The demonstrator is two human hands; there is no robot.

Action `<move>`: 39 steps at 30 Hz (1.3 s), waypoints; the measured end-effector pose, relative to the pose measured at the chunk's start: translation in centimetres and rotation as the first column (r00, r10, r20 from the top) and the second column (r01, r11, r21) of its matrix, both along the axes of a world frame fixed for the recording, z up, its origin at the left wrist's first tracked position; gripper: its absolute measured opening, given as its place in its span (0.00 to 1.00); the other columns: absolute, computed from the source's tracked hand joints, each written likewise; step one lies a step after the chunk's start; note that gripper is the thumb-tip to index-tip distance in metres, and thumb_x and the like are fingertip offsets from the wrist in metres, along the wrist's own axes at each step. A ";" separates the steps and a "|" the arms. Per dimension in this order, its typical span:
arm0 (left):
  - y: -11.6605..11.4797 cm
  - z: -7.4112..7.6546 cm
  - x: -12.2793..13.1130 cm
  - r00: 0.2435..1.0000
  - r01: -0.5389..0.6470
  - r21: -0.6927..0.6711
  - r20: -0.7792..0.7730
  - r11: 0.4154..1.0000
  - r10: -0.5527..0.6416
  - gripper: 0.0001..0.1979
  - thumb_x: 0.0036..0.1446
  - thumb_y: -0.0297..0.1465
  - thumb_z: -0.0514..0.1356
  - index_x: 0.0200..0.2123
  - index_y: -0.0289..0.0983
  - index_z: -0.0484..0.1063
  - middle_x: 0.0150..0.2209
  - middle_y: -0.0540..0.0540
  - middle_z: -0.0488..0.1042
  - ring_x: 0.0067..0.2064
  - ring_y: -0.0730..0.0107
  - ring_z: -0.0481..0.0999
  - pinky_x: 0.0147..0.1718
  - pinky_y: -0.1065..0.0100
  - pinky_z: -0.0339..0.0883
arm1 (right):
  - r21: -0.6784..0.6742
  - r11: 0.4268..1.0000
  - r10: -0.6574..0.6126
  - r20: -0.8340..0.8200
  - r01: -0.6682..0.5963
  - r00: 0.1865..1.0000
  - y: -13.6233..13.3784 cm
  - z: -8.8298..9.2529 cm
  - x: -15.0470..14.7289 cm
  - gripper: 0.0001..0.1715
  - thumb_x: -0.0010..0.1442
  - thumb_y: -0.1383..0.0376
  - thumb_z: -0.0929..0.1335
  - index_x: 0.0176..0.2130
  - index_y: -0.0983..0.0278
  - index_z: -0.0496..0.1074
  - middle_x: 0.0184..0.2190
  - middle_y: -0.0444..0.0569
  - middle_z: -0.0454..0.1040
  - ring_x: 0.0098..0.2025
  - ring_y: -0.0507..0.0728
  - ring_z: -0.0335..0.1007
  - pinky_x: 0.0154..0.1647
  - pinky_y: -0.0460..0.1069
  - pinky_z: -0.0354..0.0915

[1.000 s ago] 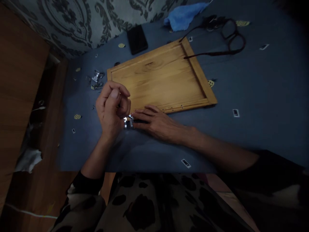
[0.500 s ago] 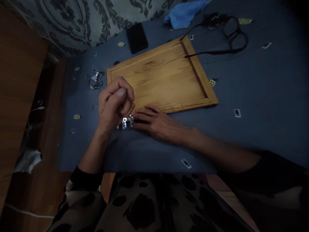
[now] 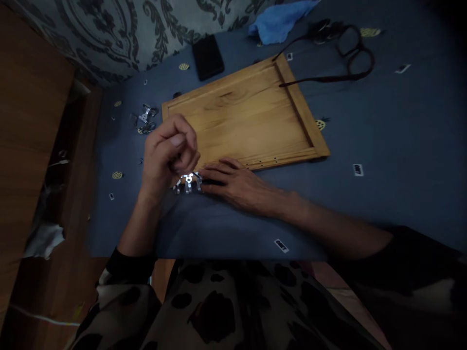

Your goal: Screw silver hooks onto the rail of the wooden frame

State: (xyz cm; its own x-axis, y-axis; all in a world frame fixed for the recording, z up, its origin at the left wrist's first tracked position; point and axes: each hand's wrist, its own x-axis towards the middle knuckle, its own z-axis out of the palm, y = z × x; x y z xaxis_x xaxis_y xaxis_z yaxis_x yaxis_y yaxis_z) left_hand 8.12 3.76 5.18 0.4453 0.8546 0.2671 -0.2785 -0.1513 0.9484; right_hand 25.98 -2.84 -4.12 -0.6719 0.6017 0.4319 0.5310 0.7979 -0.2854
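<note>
A framed wooden panel (image 3: 248, 112) lies on the blue cloth. Above its near left corner, my left hand (image 3: 171, 150) is closed, thumb folded over curled fingers. Whatever it grips is hidden, though a thin dark tip shows just under the fist. Bright metal hardware (image 3: 188, 183), like a clasp with prongs, sits at the panel's near edge below that fist. My right hand (image 3: 237, 184) rests with fingers stretched out along the same edge, fingertips against the hardware. Small dark holes dot the near edge to the right of my right hand.
More metal hardware (image 3: 146, 114) lies left of the panel. A black box-like item (image 3: 207, 57) is behind it. Eyeglasses (image 3: 350, 53) rest partly over the panel's far right corner, near a blue rag (image 3: 279, 22). A patterned wall (image 3: 109, 34) bounds the far side.
My left fist has shifted slightly left and turned a little, so more of the metal hardware shows beneath it. My right hand and the panel stay in place.
</note>
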 end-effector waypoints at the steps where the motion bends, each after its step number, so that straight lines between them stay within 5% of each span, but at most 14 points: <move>1: -0.2 0.3 -0.1 0.999 0.010 0.038 0.033 0.999 -0.012 0.19 0.62 0.43 0.68 0.26 0.39 0.69 0.14 0.61 0.45 0.12 0.83 0.43 0.12 0.75 0.47 | -0.002 1.000 0.003 0.001 -0.003 1.000 0.0 -0.1 0.0 0.20 0.72 0.70 0.66 0.60 0.60 0.76 0.66 0.56 0.73 0.68 0.65 0.66 0.68 0.66 0.61; 6: -1.3 1.7 -1.1 0.994 -0.008 0.145 0.107 0.989 -0.007 0.17 0.64 0.41 0.66 0.26 0.38 0.71 0.14 0.60 0.46 0.13 0.83 0.42 0.12 0.77 0.46 | -0.012 1.000 0.012 -0.010 -0.012 1.000 0.1 -0.3 0.0 0.20 0.72 0.69 0.65 0.60 0.60 0.76 0.66 0.57 0.73 0.69 0.65 0.65 0.67 0.67 0.61; 14: -3.1 1.6 -1.2 0.974 -0.190 0.029 0.132 0.981 0.184 0.19 0.63 0.37 0.66 0.22 0.38 0.66 0.14 0.60 0.44 0.13 0.83 0.44 0.13 0.79 0.50 | -0.002 1.000 0.022 -0.062 -0.023 0.998 0.0 0.0 0.2 0.20 0.73 0.70 0.63 0.59 0.61 0.77 0.63 0.57 0.76 0.68 0.64 0.67 0.66 0.66 0.64; 18: -3.5 2.0 -1.0 0.973 -0.194 0.074 0.143 0.978 0.182 0.17 0.58 0.37 0.70 0.23 0.38 0.68 0.14 0.59 0.46 0.14 0.83 0.43 0.13 0.79 0.49 | 0.003 0.999 0.035 -0.113 -0.035 0.993 0.0 -0.1 0.3 0.19 0.73 0.70 0.63 0.57 0.63 0.77 0.61 0.57 0.77 0.67 0.63 0.69 0.66 0.65 0.65; 26: -5.3 2.1 -0.8 0.968 -0.219 0.123 0.149 0.968 0.200 0.14 0.62 0.36 0.66 0.26 0.37 0.73 0.15 0.57 0.53 0.14 0.82 0.46 0.15 0.76 0.52 | 0.022 1.000 0.009 -0.203 -0.005 0.979 0.0 0.2 0.5 0.19 0.74 0.69 0.61 0.54 0.65 0.78 0.55 0.57 0.81 0.61 0.63 0.74 0.62 0.63 0.69; 30: -7.1 1.4 -1.1 0.976 -0.189 0.160 0.141 0.969 0.167 0.14 0.67 0.35 0.62 0.28 0.36 0.75 0.18 0.56 0.55 0.15 0.80 0.52 0.17 0.72 0.54 | 0.050 0.998 -0.008 -0.293 0.023 0.956 -0.6 1.1 0.4 0.16 0.72 0.69 0.64 0.53 0.64 0.78 0.52 0.57 0.82 0.56 0.62 0.76 0.57 0.61 0.73; 36: -10.0 0.9 -0.8 0.988 -0.062 0.333 -0.115 0.941 0.106 0.12 0.71 0.36 0.58 0.34 0.38 0.75 0.24 0.48 0.72 0.24 0.71 0.73 0.25 0.67 0.67 | -0.004 0.993 0.113 -0.329 -0.121 0.937 -2.6 2.4 0.4 0.16 0.73 0.63 0.65 0.55 0.68 0.74 0.45 0.57 0.81 0.44 0.58 0.80 0.43 0.52 0.76; 39: -11.0 -0.1 0.5 0.990 0.011 0.366 -0.134 0.931 0.041 0.12 0.70 0.37 0.57 0.33 0.41 0.72 0.22 0.49 0.72 0.22 0.69 0.72 0.22 0.65 0.67 | -0.031 0.985 0.150 -0.312 -0.168 0.938 -3.1 2.7 0.4 0.18 0.76 0.64 0.60 0.55 0.68 0.73 0.44 0.57 0.81 0.41 0.58 0.80 0.39 0.53 0.76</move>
